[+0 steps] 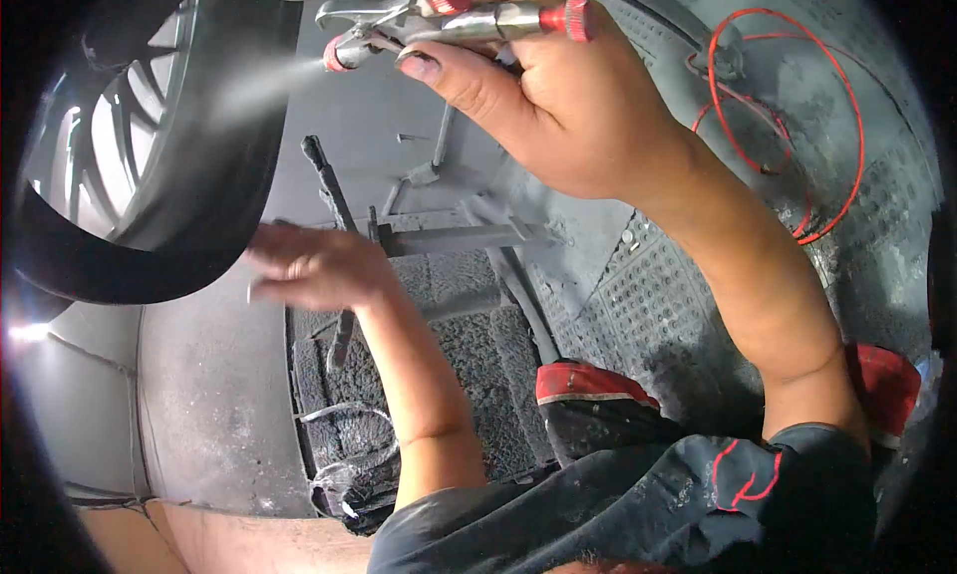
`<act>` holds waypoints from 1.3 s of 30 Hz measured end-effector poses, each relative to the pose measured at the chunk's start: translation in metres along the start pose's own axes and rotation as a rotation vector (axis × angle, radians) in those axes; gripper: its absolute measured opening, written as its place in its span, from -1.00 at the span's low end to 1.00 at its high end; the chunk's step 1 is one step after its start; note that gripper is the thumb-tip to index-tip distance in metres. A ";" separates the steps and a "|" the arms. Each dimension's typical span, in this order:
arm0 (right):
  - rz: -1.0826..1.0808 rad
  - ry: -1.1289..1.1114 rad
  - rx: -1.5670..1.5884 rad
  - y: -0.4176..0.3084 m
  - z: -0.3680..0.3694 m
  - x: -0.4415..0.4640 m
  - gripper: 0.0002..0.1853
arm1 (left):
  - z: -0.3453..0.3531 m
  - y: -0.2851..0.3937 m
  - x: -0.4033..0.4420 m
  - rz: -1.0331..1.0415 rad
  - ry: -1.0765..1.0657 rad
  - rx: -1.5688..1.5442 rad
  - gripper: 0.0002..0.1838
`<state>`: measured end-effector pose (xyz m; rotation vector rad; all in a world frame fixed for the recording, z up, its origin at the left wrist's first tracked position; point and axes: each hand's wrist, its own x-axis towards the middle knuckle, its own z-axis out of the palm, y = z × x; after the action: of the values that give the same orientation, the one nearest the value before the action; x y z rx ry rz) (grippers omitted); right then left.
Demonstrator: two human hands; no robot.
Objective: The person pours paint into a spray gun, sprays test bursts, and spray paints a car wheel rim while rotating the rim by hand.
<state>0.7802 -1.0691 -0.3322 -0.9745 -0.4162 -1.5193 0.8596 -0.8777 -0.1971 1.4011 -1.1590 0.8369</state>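
Observation:
My right hand (pixel 588 106) is wrapped round a metal spray gun (pixel 488 24) with red knobs, its thumb along the near side. A pale mist (pixel 269 94) leaves the nozzle and meets the dark inner barrel of a car wheel rim (pixel 224 165) at the upper left. Close to the rim's lower right edge is my left hand (pixel 324 267), somewhat blurred, its fingers stretched out and the thumb apart. Nothing shows in that hand; whether its fingertips touch the rim I cannot tell.
Below my hands stands a paint-crusted metal stand (pixel 429 240), with a dark shaggy, crusted surface (pixel 439 355) beneath it. A red hose (pixel 859 126) lies coiled on the dusty floor at right, near a perforated mat (pixel 668 285). A bright light (pixel 28 332) shows at far left.

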 end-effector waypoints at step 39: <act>-0.177 0.168 -0.002 -0.005 -0.010 0.025 -0.70 | -0.006 0.007 -0.019 0.091 -0.285 0.183 -0.12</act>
<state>0.7741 -1.0917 -0.3175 -0.8204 -0.3892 -1.7475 0.8487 -0.8676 -0.2120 1.6689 -1.3988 0.8421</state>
